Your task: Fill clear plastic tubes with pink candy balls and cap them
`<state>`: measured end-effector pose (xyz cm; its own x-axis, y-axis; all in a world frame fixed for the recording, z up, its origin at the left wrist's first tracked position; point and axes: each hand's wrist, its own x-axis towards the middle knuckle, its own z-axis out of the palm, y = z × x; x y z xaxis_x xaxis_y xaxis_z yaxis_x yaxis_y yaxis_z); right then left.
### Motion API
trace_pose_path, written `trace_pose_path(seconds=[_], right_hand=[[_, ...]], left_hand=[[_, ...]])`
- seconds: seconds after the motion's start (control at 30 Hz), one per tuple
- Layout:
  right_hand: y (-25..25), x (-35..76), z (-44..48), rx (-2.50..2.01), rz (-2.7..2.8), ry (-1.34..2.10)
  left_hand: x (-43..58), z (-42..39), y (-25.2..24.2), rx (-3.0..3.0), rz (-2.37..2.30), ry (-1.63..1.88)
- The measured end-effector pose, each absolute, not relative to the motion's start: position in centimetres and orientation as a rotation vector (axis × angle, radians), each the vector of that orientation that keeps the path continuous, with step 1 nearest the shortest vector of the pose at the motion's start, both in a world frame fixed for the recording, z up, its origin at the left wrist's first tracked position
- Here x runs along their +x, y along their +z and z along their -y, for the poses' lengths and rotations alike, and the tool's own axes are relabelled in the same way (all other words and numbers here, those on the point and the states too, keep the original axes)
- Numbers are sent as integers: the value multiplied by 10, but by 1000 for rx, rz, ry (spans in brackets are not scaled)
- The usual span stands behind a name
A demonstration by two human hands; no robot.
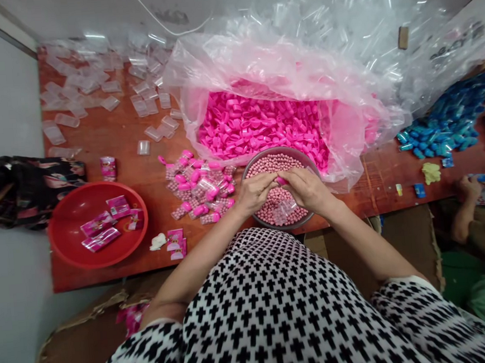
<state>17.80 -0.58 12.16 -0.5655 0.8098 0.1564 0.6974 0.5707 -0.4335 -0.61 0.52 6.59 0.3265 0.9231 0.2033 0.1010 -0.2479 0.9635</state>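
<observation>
My left hand (255, 193) and my right hand (306, 189) meet above a grey basin (250, 214) of small pink beads (272, 165). Between the fingertips of both hands is a small bright pink cap (282, 180), mostly covered by the fingers. Both hands are closed in a pinch. A clear plastic case (285, 211) lies on the beads below them. To the left of the basin is a pile of bead-filled clear cases with pink caps (203, 187). Behind the basin, an open plastic bag (232, 56) holds many loose pink caps (259, 127).
At left stands a red bowl (63, 249) with several pink packets (100, 240), beside a dark bag (29, 190). Clear empty cases (79, 82) cover the table's back left. Blue caps (440, 132) are heaped at right, near another person's hands (482, 185).
</observation>
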Motion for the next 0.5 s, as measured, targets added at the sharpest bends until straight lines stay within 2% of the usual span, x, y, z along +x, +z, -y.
trace_pose_path(seconds=[0.1, 0.2, 0.37, 0.5], right_hand=[[115, 178, 0, -1218, 2476, 502], [115, 179, -8, -1166, 2318, 741], [117, 183, -2, -1191, 1622, 1378], [105, 187, 6, -1180, 1166, 1620]], left_hand=[[-6, -9, 66, 1608, -948, 986], [-4, -7, 65, 1406, -986, 981], [-3, 4, 64, 914, -1070, 1149], [-9, 8, 68, 1006, -1079, 1145]])
